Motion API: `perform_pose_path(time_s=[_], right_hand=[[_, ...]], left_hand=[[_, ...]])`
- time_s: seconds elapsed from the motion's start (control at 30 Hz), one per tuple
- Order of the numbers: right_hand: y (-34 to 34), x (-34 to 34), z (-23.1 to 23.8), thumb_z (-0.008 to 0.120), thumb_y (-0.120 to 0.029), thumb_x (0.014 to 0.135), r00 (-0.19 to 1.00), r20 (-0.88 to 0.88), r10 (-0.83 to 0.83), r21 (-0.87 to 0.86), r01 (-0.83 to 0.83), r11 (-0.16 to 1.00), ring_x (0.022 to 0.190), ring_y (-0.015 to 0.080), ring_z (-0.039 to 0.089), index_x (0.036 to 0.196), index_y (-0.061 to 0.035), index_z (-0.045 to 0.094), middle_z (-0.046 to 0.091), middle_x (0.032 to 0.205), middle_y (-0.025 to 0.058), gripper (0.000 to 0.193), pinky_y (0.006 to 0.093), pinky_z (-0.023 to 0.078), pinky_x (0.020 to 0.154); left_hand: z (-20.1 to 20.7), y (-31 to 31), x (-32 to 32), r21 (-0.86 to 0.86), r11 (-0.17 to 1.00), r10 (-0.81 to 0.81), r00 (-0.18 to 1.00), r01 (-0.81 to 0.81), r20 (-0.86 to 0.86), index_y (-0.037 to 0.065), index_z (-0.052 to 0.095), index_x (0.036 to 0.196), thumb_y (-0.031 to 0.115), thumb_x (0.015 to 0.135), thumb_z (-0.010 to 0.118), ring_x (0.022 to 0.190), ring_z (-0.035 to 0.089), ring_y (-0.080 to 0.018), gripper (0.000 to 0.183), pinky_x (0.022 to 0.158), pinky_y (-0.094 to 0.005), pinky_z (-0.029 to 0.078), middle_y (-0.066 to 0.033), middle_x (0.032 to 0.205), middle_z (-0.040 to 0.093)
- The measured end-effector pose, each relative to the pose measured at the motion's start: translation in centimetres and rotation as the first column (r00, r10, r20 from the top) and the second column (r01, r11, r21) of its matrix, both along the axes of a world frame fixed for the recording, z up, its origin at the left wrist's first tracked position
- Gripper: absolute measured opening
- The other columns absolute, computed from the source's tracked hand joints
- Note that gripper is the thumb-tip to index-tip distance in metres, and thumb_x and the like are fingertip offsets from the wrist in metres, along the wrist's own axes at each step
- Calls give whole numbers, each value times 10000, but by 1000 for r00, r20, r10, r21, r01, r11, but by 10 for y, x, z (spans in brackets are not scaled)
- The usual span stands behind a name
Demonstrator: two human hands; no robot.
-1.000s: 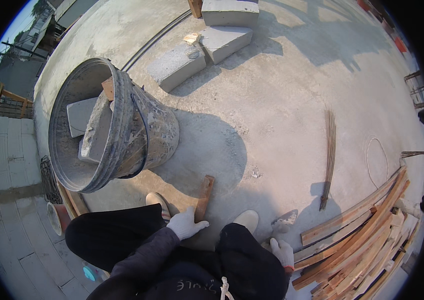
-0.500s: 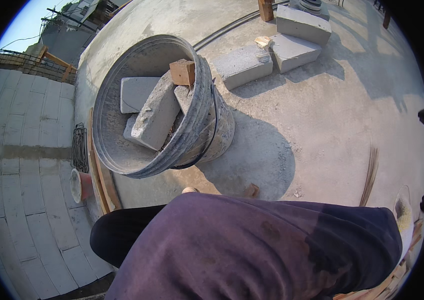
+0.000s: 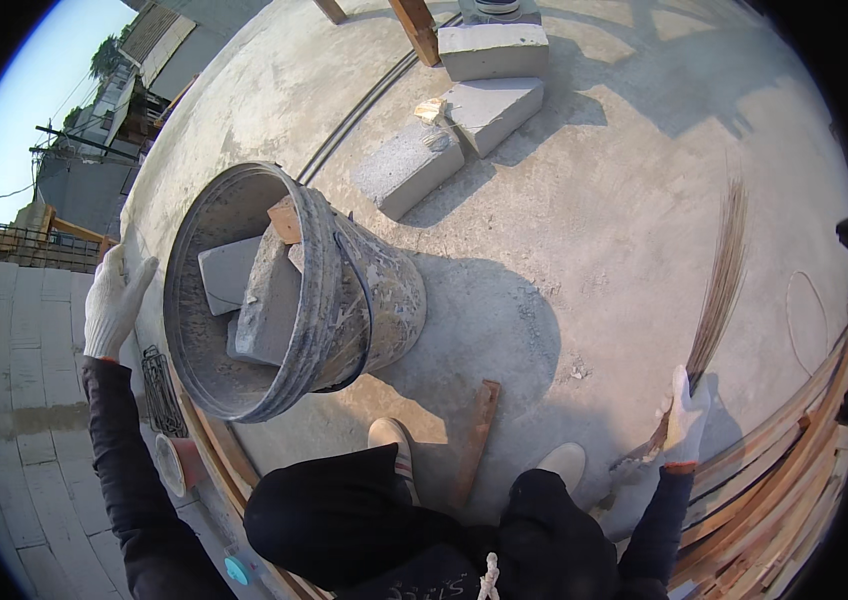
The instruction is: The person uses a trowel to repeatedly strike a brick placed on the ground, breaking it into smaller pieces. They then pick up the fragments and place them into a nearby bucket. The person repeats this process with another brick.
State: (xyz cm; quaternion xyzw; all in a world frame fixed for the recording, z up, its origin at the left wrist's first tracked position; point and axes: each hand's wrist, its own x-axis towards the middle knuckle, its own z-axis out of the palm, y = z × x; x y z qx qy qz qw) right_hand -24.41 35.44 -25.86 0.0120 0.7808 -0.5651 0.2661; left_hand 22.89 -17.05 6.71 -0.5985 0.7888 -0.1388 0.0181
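Note:
My left hand [image 3: 118,305], in a white knit glove, is raised beside the rim of a cement-caked bucket [image 3: 381,300]. Its fingers are stretched out and hold nothing. Inside the bucket lie pieces of grey block [image 3: 274,305] and a reddish-brown wood offcut [image 3: 286,219]. At the right, my gloved right hand [image 3: 685,425] is closed around the lower end of a broom of thin sticks [image 3: 724,270], whose loose ends point away from me. Part of the grip is hidden by the glove.
Three grey blocks [image 3: 409,168] rest on the concrete floor beyond the bucket, near a wooden post [image 3: 416,30]. A wood strip [image 3: 476,440] lies between my feet. Stacked boards [image 3: 774,480] line the lower right; a block wall [image 3: 19,370] and a reddish pot [image 3: 179,464] are left.
The view has swung, and the large dark cloth that filled the lower part is gone. Both gloved hands now show, the right one on the broom. The bucket appears lower and further left.

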Motion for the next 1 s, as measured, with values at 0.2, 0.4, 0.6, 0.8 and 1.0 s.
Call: perform_pose_path(time_s=[0.2, 0.4, 0.6, 0.8, 1.0], right_hand=[[-34, 55, 28, 700, -294, 1094, 995, 70, 68, -16, -67, 998, 569, 47, 523, 1166, -101, 619, 525, 737, -42, 221, 243, 459, 495], [-39, 71, 52, 675, -275, 1092, 979, 8, 205, 136, -205, 969, 579, 64, 557, 1129, -94, 594, 546, 747, -18, 201, 258, 482, 505], [-75, 78, 84, 600, -221, 1123, 940, 41, 340, -72, -337, 939, 641, 111, 612, 1217, -59, 560, 588, 848, 18, 192, 293, 522, 553], [-186, 98, 109, 558, -230, 1146, 696, 209, 687, -221, -651, 726, 704, 119, 611, 1422, -30, 513, 609, 930, 39, 344, 300, 528, 588], [-353, 228, 53, 585, -338, 1125, 406, 269, 873, -202, -863, 463, 665, 177, 568, 1305, -60, 547, 586, 846, 43, 333, 380, 501, 593]], left_hand=[[-89, -61, 70, 501, 858, 210, 807, 118, -551, -101, 704, 1298, 437, 1033, 724, 1000, 697, -172, 600, 893, -354, 556, -144, 1116, 779], [-97, -11, 103, 403, 869, 152, 619, 288, -771, -74, 743, 1235, 281, 1063, 685, 918, 669, -126, 398, 834, -328, 550, -57, 1035, 774], [-122, 108, 215, 312, 949, 301, 450, -52, -841, -65, 719, 1214, 227, 1091, 638, 923, 603, -110, 327, 865, -291, 507, -29, 1046, 715], [-160, 180, 261, 500, 802, 484, -137, -326, -864, 1, 733, 1108, 185, 1068, 653, 894, 640, -117, 205, 819, -288, 528, -10, 1015, 696], [-157, 163, 214, 568, 780, 411, -469, -263, -782, 125, 703, 1238, 387, 1066, 640, 746, 718, -178, 321, 557, -341, 588, -41, 1032, 765]])
